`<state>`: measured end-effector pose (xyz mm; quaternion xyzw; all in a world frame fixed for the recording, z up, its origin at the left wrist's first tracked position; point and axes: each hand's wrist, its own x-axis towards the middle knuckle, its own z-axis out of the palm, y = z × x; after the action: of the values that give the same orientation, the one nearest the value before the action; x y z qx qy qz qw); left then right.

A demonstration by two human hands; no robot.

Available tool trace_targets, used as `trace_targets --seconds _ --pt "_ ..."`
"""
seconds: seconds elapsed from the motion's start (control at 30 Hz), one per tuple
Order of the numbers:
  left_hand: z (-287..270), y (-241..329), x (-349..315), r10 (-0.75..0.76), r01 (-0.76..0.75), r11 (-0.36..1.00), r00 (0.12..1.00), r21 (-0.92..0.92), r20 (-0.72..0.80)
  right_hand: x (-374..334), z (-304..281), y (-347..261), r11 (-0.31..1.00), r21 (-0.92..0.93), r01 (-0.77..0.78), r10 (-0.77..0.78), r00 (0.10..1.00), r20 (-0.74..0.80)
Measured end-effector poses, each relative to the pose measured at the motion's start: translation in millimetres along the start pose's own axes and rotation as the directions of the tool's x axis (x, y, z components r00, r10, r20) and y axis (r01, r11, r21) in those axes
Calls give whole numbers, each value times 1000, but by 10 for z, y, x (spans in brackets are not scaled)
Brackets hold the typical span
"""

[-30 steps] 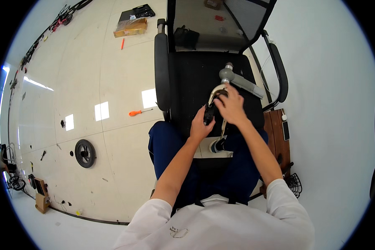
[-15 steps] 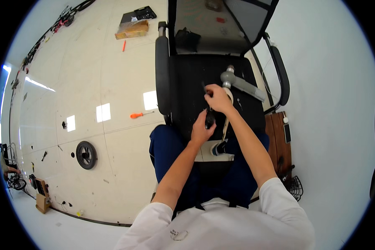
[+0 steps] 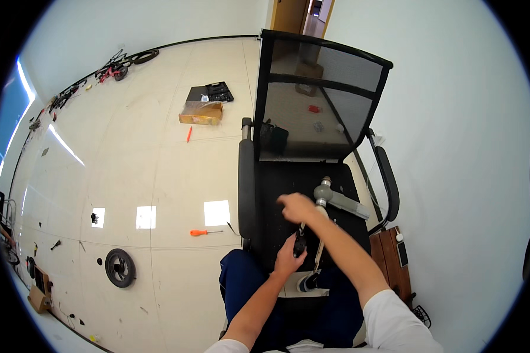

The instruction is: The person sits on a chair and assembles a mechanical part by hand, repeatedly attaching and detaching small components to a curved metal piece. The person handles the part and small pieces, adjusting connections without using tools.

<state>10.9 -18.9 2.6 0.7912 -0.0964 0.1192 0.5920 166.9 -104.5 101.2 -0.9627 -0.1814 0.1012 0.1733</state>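
Observation:
My left hand [image 3: 290, 254] is closed round a small black part [image 3: 300, 243] above the front of the black chair seat [image 3: 277, 176]. Further forward, my right hand [image 3: 298, 208] reaches leftward over the seat, its fingers blurred but extended, with nothing visible in them. A thin dark strip [image 3: 230, 226] shows just left of the chair's armrest, above or on the floor. Beside my right hand lies a grey metal frame piece [image 3: 347, 203] with a rounded joint [image 3: 323, 193]. A cream tube [image 3: 320, 254] runs from it toward my lap, partly hidden by my right forearm.
An orange screwdriver [image 3: 200, 233] and a black wheel [image 3: 120, 267] lie on the tiled floor to the left. Beyond them are an open box [image 3: 201, 113] and a black tool case [image 3: 219, 92]. The left armrest [image 3: 247, 188] and mesh backrest [image 3: 318, 117] bound the seat.
The view has tilted up, showing more of the backrest and far wall. My right hand has let go of a thin dark piece and swung left; a dark strip now shows beside the armrest.

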Motion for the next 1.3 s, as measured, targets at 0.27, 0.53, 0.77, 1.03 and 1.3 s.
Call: trace_targets --seconds 0.27,0.53,0.77,1.03,1.3 --pt "12 -33 -38 -75 76 997 996 10 -55 -1512 -323 548 999 -10 -31 28 976 -218" --pt "192 -516 -154 42 -53 979 997 -197 -58 -1538 787 -622 923 -233 305 -375 845 -381" --pt "-7 -284 -140 -125 118 992 969 45 215 -170 508 -679 892 -352 283 -281 958 59" --pt "37 -16 -49 -106 105 994 994 -14 -5 -351 -152 797 950 -174 -258 225 956 -189" --pt "56 -188 -66 -130 131 989 991 -72 12 -2004 326 -80 994 -91 58 -66 994 -87"
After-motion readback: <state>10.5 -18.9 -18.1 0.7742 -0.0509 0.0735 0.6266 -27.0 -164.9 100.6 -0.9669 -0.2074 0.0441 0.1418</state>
